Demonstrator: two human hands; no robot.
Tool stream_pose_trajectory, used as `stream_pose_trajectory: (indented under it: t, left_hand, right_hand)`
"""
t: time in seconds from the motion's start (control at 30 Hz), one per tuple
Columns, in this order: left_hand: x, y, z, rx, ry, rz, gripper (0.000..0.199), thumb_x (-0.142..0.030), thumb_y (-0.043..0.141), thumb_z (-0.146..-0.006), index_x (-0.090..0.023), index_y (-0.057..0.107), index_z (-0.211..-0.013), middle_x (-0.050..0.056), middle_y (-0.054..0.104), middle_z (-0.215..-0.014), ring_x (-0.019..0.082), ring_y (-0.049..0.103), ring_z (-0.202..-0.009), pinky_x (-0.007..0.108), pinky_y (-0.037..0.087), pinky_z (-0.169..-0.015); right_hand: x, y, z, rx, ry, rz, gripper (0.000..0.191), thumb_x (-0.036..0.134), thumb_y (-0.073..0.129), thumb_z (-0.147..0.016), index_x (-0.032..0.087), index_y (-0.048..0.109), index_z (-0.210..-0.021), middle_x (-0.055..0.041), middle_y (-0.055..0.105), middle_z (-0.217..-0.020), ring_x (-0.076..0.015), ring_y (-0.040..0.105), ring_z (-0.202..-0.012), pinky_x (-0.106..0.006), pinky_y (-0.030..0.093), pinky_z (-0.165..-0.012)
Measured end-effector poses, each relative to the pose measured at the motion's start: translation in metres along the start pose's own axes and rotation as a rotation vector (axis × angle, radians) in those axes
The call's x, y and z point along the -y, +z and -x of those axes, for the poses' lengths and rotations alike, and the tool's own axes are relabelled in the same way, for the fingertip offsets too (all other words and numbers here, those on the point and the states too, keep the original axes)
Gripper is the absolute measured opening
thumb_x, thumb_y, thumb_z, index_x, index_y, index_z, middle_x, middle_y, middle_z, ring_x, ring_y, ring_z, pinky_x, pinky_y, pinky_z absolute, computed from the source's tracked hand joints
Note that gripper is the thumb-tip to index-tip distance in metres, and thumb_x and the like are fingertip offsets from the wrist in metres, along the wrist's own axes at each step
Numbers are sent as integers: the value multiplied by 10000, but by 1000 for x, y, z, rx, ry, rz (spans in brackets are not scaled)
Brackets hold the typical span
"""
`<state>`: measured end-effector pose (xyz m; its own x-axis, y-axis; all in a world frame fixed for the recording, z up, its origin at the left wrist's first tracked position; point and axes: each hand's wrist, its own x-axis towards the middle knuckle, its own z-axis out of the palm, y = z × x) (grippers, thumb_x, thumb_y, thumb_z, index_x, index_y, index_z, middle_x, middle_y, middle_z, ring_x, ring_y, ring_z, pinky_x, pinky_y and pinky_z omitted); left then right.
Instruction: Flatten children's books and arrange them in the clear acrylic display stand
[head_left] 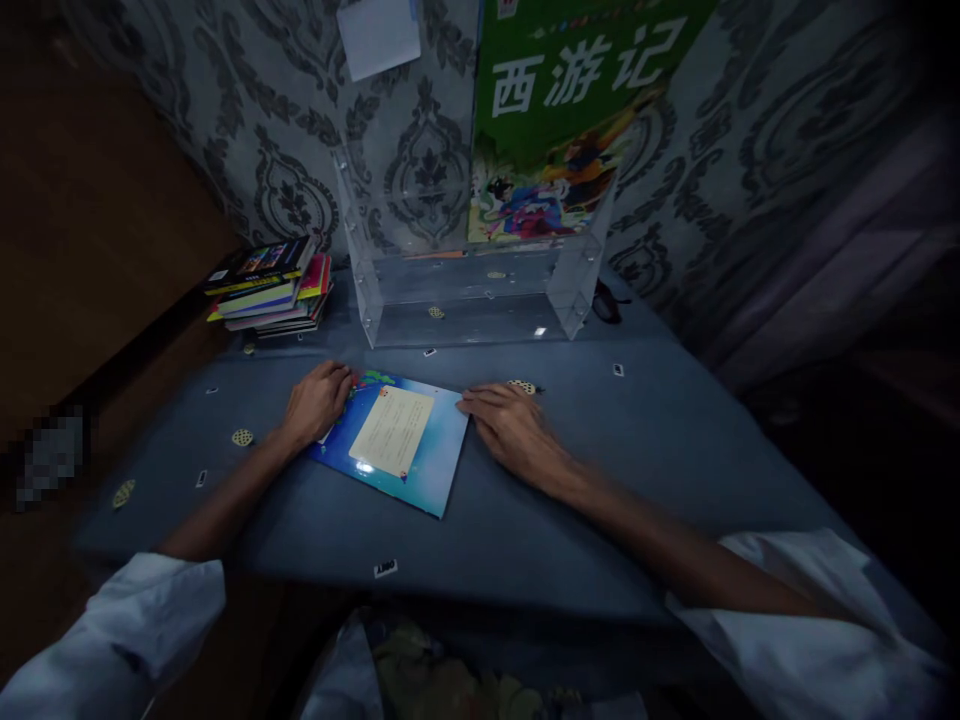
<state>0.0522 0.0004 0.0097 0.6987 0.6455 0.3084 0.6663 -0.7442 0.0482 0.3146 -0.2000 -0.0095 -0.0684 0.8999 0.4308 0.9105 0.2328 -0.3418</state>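
Observation:
A thin blue picture book [446,440] with a pale text panel lies at a slant on the cloth-covered table, close in front of me. My left hand [319,400] has its fingers closed at the book's left edge, with the fingertips partly hidden. At the upper right corner, my right hand [510,420] pinches the book, fingers together. Behind the book stands a clear acrylic rack [465,310], and a large green book [555,140] with white Chinese characters rests upright in its right half.
To the left of the rack is an untidy stack of books [274,285]. Dark glasses [609,302] lie by the rack's right side. A blue-grey tablecloth [637,450] with small fruit prints covers the table. A patterned wall [292,170] rises behind, with a white card [379,38] near the top.

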Motion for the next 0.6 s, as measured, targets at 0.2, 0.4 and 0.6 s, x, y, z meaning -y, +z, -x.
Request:
stream_pose_trajectory:
  t: [0.2, 0.4, 0.6]
  left_hand:
    - [8, 1, -2, 16, 50, 78, 425, -360, 328, -1013, -159, 676, -1151, 123, 677, -1200, 266, 631, -1123, 407, 515, -1006]
    - [13, 3, -2, 50, 85, 101, 445, -366, 327, -1013, -135, 646, -1221, 144, 641, -1271, 276, 610, -1176, 420, 495, -1039]
    - [16, 6, -3, 64, 81, 107, 450, -362, 316, -1014, -147, 615, -1272, 139, 617, -1329, 273, 576, -1235, 430, 463, -1072]
  right_hand:
    - [-5, 5, 3, -81, 15, -168, 413, 77, 466, -894, 204, 706, -1205, -91, 744, -1190, -257, 669, -1096, -462, 527, -969]
    - [-8, -1, 2, -73, 60, -260, 431, 81, 460, -891, 225, 719, -1205, -75, 750, -1176, -248, 677, -1064, -462, 545, -955]
    - [-8, 0, 2, -72, 81, -280, 433, 89, 470, -881, 232, 729, -1198, -68, 755, -1172, -249, 682, -1053, -463, 546, -954]
